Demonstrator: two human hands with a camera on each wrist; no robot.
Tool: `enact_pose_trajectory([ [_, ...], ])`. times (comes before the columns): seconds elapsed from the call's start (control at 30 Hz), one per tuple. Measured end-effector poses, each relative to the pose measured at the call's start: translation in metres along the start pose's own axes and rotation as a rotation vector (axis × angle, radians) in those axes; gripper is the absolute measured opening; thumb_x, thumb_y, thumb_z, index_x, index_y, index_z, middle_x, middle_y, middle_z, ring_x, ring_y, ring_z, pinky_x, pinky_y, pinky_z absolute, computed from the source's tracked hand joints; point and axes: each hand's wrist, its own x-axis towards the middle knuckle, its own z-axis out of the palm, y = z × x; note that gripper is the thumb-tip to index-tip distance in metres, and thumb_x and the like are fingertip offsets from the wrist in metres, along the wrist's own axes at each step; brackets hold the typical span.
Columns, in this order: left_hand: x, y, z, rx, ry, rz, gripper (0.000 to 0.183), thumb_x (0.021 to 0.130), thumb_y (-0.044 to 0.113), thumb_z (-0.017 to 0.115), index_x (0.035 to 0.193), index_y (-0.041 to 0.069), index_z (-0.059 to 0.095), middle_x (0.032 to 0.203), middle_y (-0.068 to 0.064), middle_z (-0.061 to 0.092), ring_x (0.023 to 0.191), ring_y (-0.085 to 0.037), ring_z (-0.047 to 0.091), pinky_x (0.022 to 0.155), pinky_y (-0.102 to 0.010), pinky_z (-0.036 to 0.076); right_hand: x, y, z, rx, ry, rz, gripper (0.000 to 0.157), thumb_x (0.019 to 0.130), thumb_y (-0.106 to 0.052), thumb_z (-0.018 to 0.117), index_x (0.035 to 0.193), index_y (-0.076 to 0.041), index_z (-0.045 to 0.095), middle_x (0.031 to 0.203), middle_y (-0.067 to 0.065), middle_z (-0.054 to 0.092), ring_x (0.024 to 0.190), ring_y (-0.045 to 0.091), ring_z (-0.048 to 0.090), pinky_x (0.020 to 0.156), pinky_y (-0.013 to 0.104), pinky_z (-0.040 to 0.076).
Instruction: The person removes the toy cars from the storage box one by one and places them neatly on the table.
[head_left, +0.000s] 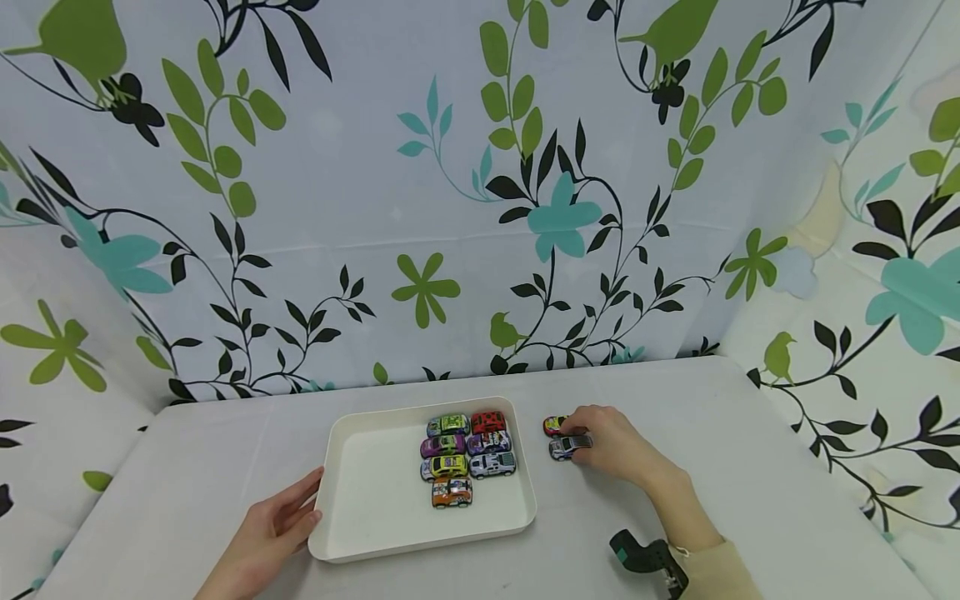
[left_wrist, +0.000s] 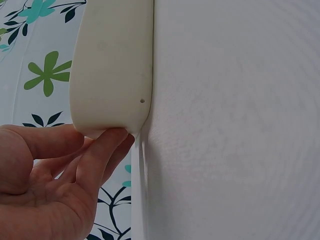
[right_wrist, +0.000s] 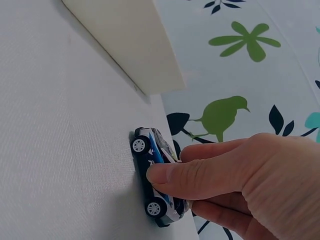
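Observation:
My left hand grips the left end of a white tray, its thumb and fingertips against the edge; the left wrist view shows this hand at the tray's end wall. To the right of the tray, my right hand pinches a silver toy car. The right wrist view shows white and blue on the side of that toy car, thumb across it, wheels at the table surface. Just behind it, a yellow and red toy car is partly hidden by the fingers.
In the tray's right half sit several toy cars, among them a red one, a purple one and an orange one. A white cloth covers the table. Patterned fabric hangs behind it. A dark strap device sits at the right wrist.

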Motion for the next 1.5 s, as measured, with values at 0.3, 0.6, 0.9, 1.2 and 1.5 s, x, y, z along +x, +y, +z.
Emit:
enact_pose_trajectory([
  [0.3, -0.002, 0.0, -0.001, -0.017, -0.006, 0.002, 0.059, 0.098, 0.004, 0.06, 0.152, -0.001, 0.037, 0.154, -0.026, 0.037, 0.131, -0.036, 0.053, 0.089, -0.033, 0.06, -0.001, -0.003, -0.002, 0.009, -0.006, 0.007, 0.028, 0.074, 0.0, 0.084, 0.1, -0.008, 0.075, 0.099, 0.002, 0.073, 0.094, 0.019, 0.067, 0.089, 0.045, 0.056],
  [0.6, -0.002, 0.001, -0.001, -0.013, -0.004, 0.013, 0.059, 0.097, 0.003, 0.061, 0.152, -0.002, 0.038, 0.154, -0.027, 0.038, 0.131, -0.036, 0.054, 0.089, -0.032, 0.06, 0.0, -0.011, -0.003, -0.004, 0.037, -0.053, 0.028, 0.08, -0.008, 0.083, 0.107, -0.005, 0.074, 0.105, 0.005, 0.073, 0.101, 0.023, 0.067, 0.092, 0.047, 0.055],
  [0.9, -0.002, 0.001, -0.001, -0.01, -0.005, 0.009, 0.059, 0.098, 0.004, 0.061, 0.152, -0.001, 0.038, 0.154, -0.027, 0.037, 0.131, -0.037, 0.054, 0.089, -0.033, 0.06, 0.001, -0.024, -0.001, -0.004, 0.058, -0.113, 0.026, 0.086, -0.015, 0.078, 0.11, -0.006, 0.073, 0.106, 0.003, 0.072, 0.102, 0.023, 0.067, 0.091, 0.045, 0.056],
  [1.2, -0.002, 0.001, 0.0, -0.003, 0.003, 0.002, 0.059, 0.097, 0.003, 0.061, 0.152, -0.001, 0.038, 0.153, -0.027, 0.038, 0.131, -0.036, 0.054, 0.089, -0.033, 0.059, 0.001, -0.033, 0.005, -0.012, 0.061, -0.165, 0.024, 0.088, -0.019, 0.077, 0.11, -0.008, 0.073, 0.107, 0.0, 0.072, 0.102, 0.019, 0.067, 0.091, 0.043, 0.056],
  [1.5, 0.0, 0.002, 0.0, 0.007, 0.009, 0.001, 0.058, 0.098, 0.002, 0.06, 0.151, -0.001, 0.039, 0.153, -0.027, 0.039, 0.131, -0.037, 0.053, 0.089, -0.031, 0.059, 0.001, -0.038, 0.008, -0.006, 0.052, -0.159, 0.025, 0.089, -0.019, 0.075, 0.112, -0.008, 0.072, 0.109, 0.0, 0.071, 0.102, 0.018, 0.066, 0.091, 0.04, 0.057],
])
